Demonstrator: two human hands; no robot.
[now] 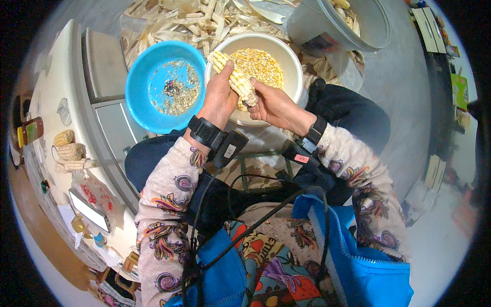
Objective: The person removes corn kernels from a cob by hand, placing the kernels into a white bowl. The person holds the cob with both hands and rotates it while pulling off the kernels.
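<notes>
Between my two hands is an ear of corn point(236, 82), pale yellow and tilted, its upper end to the left. My left hand point(221, 94) is closed round its middle, thumb along the kernels. The fingers of my right hand point(276, 104) grip its lower end. Just beneath lies a cream basin point(296, 66) with loose yellow kernels point(258, 64) in it. A blue basin point(134, 84) stands to the left, with small pale bits and a dark clump point(171, 87) at its bottom.
Dry husks and cobs point(189, 23) are heaped behind the basins. A grey bucket point(319, 28) with cobs stands at far right. On the left, a white table point(56, 107) carries several corn ears point(71, 151), a jar point(31, 130) and a phone point(89, 210). Cables point(255, 222) cross my lap.
</notes>
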